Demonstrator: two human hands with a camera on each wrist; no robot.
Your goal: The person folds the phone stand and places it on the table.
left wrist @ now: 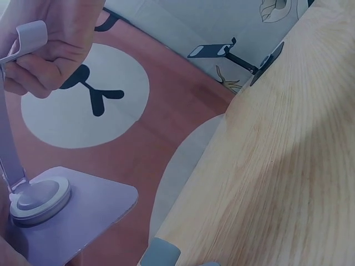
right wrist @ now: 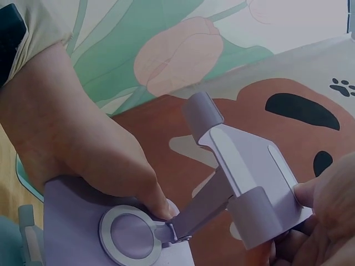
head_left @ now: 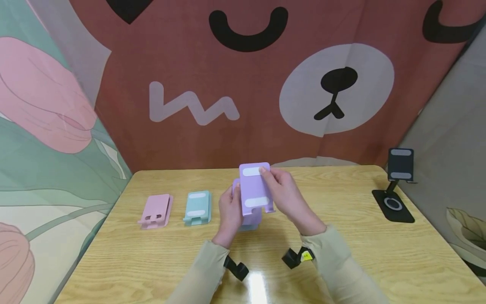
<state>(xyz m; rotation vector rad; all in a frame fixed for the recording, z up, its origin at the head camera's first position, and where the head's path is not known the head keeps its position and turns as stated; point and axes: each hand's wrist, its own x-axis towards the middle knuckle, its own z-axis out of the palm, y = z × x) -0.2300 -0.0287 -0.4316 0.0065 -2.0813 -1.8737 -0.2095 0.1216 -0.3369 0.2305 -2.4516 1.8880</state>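
A purple folding stand is held up in both hands, its top plate [head_left: 255, 185] raised and tilted away from its base [left wrist: 94, 205]. The left hand [head_left: 230, 213] grips the base near the hinge; in the right wrist view this hand [right wrist: 105, 138] has its thumb beside the ring [right wrist: 130, 235]. The right hand [head_left: 290, 200] pinches the plate's upper right corner, thumb on its front beside a white pad. In the right wrist view, an arm joins the base to the plate [right wrist: 260, 172]. A light blue item [head_left: 248, 228] lies beneath, mostly hidden.
On the wooden table [head_left: 322, 261], a folded pink stand [head_left: 155, 211] and a folded teal stand [head_left: 198, 207] lie to the left. A black stand [head_left: 395, 198] is unfolded upright at the far right. A printed cloth [head_left: 258, 97] hangs behind.
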